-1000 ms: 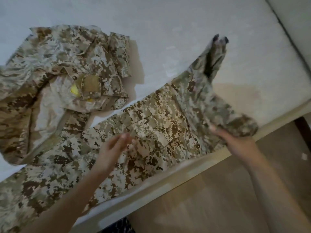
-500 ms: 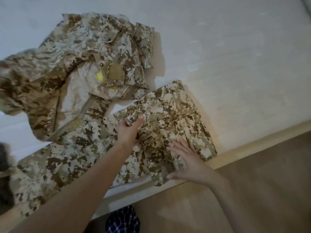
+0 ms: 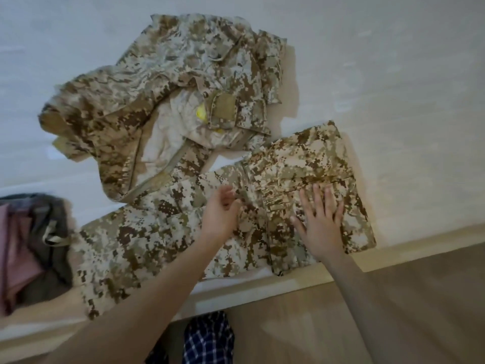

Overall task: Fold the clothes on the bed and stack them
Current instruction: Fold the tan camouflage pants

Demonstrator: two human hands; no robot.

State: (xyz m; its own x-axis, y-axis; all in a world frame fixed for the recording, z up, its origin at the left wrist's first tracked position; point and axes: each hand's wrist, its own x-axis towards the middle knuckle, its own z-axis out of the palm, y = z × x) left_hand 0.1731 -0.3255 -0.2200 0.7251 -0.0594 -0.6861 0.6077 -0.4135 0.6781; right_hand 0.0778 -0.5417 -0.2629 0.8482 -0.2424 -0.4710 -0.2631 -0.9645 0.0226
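Two camouflage garments lie on the white bed (image 3: 393, 74). One of them, the trousers (image 3: 147, 240), is stretched along the near edge of the bed under both hands and runs off past the left forearm toward the left. Its right end is folded back over itself into a flat, thick panel (image 3: 315, 158). The right hand (image 3: 320, 224) lies palm down on that panel, fingers straight and spread wide, pressing the cloth flat. The left hand (image 3: 220, 216) sits just to its left, at the raised edge where the folded layer ends. Its fingers are loosely curled with the tips at a ridge of cloth; whether they pinch the ridge or only touch it cannot be told. The two hands are near each other but apart.

Beyond the left hand lies the jacket (image 3: 162, 82), crumpled and unfolded, its pale lining turned out, with a tan patch (image 3: 225, 106) and a small yellow spot (image 3: 200, 112) beside it. The jacket's near hem meets the trousers just beyond the left hand. Far out to the left of the left forearm sits a heap of dark and pink clothes (image 3: 29, 245). Between the two forearms, below the bed's pale wooden edge (image 3: 262, 287), a blue checked cloth (image 3: 207, 340) shows. Under the right forearm is a wooden floor (image 3: 393, 311).
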